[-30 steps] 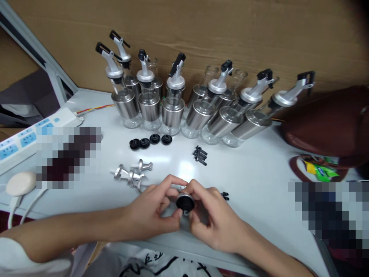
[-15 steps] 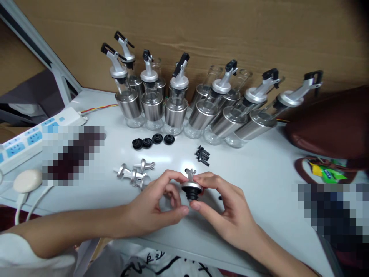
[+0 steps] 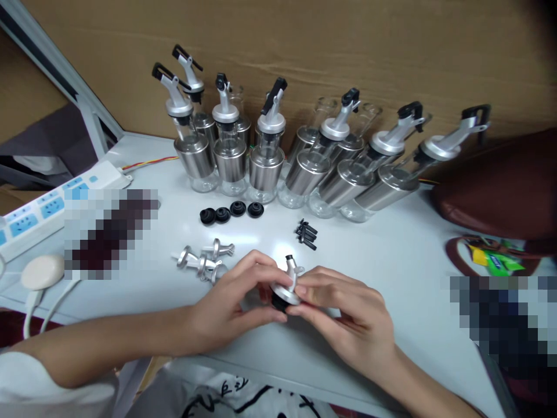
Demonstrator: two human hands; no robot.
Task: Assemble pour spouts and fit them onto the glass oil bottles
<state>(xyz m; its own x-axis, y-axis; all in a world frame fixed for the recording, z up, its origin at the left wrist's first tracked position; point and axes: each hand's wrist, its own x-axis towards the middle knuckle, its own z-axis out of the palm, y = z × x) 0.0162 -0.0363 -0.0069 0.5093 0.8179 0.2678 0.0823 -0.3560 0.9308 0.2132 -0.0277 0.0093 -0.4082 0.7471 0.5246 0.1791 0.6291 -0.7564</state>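
Between my two hands is a silver pourer spout (image 3: 284, 292) with a black ribbed stopper under its disc, its neck pointing up and tilted. My left hand (image 3: 243, 290) grips it from the left, fingers over the disc and thumb low by the stopper. From the right, my right hand (image 3: 348, 313) pinches the disc and neck, with its thumb near the stopper. Fingers hide part of the disc. Just left of my left hand lie several loose silver spouts (image 3: 202, 262). Beyond them sit several black rubber stoppers (image 3: 238, 209) in a row, and a small pile of black levers (image 3: 307, 233).
Glass bottles with steel sleeves (image 3: 266, 169) line the back of the table, several capped with pourers. A white power strip (image 3: 52, 203) and a round white charger (image 3: 42, 271) are at left. On the right are a brown bag (image 3: 500, 191) and green-yellow wrappers (image 3: 496, 261).
The pourer spout has turned and tipped in my fingers, its neck now more upright and its stopper more hidden. My left fingers have moved over the disc. The other things stay put.
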